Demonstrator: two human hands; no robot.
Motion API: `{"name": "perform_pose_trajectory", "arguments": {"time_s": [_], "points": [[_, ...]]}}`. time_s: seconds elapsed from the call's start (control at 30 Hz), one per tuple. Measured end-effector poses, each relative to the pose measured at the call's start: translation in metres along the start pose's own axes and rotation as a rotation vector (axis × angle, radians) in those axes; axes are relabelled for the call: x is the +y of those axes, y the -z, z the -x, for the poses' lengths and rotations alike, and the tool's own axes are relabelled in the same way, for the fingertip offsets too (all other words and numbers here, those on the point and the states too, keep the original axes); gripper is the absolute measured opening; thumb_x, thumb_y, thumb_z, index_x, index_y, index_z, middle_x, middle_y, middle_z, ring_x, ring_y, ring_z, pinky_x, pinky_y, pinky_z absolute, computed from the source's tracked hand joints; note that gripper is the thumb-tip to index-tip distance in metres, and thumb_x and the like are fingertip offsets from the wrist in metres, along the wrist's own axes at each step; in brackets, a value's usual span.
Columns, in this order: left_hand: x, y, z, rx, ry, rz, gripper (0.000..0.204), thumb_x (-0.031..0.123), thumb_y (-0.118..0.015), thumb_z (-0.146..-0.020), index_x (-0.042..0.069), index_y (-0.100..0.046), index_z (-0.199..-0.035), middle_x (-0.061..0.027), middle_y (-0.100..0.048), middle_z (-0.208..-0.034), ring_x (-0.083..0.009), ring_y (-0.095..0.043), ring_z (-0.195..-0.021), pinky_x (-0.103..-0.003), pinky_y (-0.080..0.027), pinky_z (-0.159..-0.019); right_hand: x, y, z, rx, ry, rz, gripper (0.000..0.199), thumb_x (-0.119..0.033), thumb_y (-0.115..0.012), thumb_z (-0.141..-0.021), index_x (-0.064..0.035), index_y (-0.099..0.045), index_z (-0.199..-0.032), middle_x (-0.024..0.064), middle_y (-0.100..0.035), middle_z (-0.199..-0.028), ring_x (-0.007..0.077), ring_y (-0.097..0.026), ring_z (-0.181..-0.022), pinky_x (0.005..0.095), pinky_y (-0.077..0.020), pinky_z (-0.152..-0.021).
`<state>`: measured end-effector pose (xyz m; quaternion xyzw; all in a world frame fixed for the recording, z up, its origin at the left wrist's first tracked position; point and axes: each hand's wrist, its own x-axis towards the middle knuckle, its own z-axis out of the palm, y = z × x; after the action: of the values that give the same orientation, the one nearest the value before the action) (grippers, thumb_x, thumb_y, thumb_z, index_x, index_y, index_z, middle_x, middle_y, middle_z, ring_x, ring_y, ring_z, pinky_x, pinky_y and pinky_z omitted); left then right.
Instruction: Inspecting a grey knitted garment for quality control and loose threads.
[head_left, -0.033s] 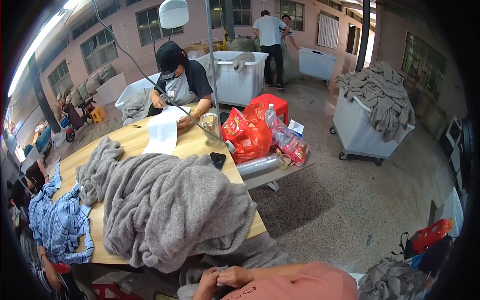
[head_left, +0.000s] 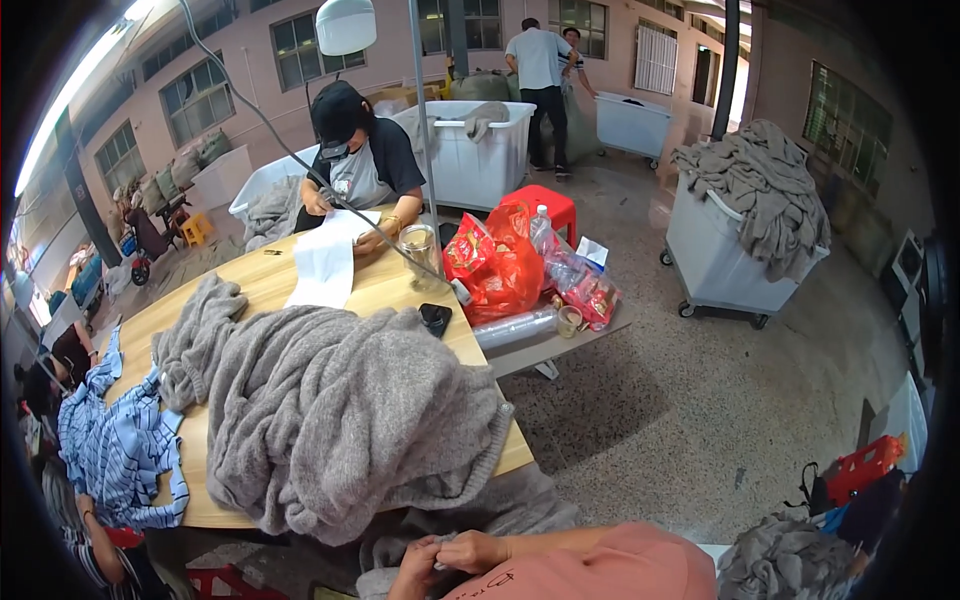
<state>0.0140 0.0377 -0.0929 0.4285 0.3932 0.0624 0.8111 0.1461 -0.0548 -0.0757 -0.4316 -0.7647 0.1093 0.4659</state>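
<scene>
At the lower edge, my left hand (head_left: pixel 418 560) and my right hand (head_left: pixel 473 552) are close together, fingers closed in a pinch. Between them is part of a grey knit garment (head_left: pixel 520 505) that hangs over my lap below the table's near edge. A small pale bit of it shows between the fingertips. Just beyond my hands, a large heap of grey knitwear (head_left: pixel 350 410) lies bunched on the wooden table (head_left: pixel 190 300). Left of that heap is a blue striped shirt (head_left: pixel 125 450).
Across the table a person in a black cap (head_left: pixel 350 150) handles white paper (head_left: pixel 325 265). A glass jar (head_left: pixel 418 245) and a black object (head_left: pixel 435 318) stand nearby. Red bags (head_left: pixel 500 265) fill a side bench. A wheeled white bin (head_left: pixel 730 250) heaped with knitwear stands at right.
</scene>
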Motion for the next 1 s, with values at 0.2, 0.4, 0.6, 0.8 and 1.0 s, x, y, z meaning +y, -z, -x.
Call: {"name": "perform_pose_trajectory", "arguments": {"time_s": [0.2,0.4,0.6,0.8,1.0], "points": [[-0.011,0.004,0.002,-0.034,0.141,0.311,0.012,0.003,-0.052,-0.073,-0.002,-0.057,-0.083,-0.0091,-0.059,-0.077,-0.0206,-0.060,-0.071,-0.032,-0.049,-0.064,0.002,0.004,0.001,0.117,0.028,0.239,0.009,-0.012,-0.058,-0.071,-0.0069,-0.052,-0.074,0.0047,-0.047,-0.063,0.0199,-0.051,-0.053,0.0313,-0.0394,-0.046],[-0.003,-0.011,0.002,-0.076,0.004,0.345,0.012,0.005,-0.054,-0.077,-0.004,-0.059,-0.084,-0.0097,-0.061,-0.079,-0.0186,-0.059,-0.070,-0.029,-0.047,-0.066,0.004,0.010,0.004,0.191,-0.081,0.234,0.011,-0.007,-0.056,-0.066,-0.0048,-0.053,-0.077,0.0068,-0.047,-0.062,0.0228,-0.050,-0.053,0.0323,-0.0404,-0.048],[0.002,-0.023,0.014,0.088,-0.046,0.257,0.011,-0.001,-0.056,-0.076,-0.006,-0.058,-0.085,-0.0101,-0.061,-0.080,-0.0170,-0.058,-0.069,-0.027,-0.048,-0.063,0.004,0.008,0.011,0.071,-0.210,0.174,0.005,-0.007,-0.051,-0.069,-0.0054,-0.048,-0.073,0.0090,-0.048,-0.064,0.0249,-0.054,-0.053,0.0341,-0.0428,-0.047],[-0.004,-0.020,0.017,0.222,-0.129,0.075,0.015,0.000,-0.060,-0.072,-0.009,-0.059,-0.083,-0.0061,-0.058,-0.075,-0.0120,-0.054,-0.063,-0.024,-0.045,-0.057,-0.002,0.004,0.003,0.096,-0.353,0.229,0.006,-0.004,-0.051,-0.065,-0.0048,-0.046,-0.066,0.0105,-0.049,-0.059,0.0270,-0.052,-0.049,0.0358,-0.0419,-0.044],[-0.015,-0.017,0.020,0.248,-0.098,0.135,0.013,-0.001,-0.060,-0.072,-0.008,-0.059,-0.083,-0.0066,-0.058,-0.074,-0.0124,-0.054,-0.062,-0.024,-0.044,-0.056,0.012,0.002,0.000,-0.165,-0.644,-0.125,0.006,-0.007,-0.050,-0.067,-0.0015,-0.052,-0.068,0.0195,-0.056,-0.066,0.0364,-0.056,-0.065,0.0448,-0.0429,-0.055]]}}
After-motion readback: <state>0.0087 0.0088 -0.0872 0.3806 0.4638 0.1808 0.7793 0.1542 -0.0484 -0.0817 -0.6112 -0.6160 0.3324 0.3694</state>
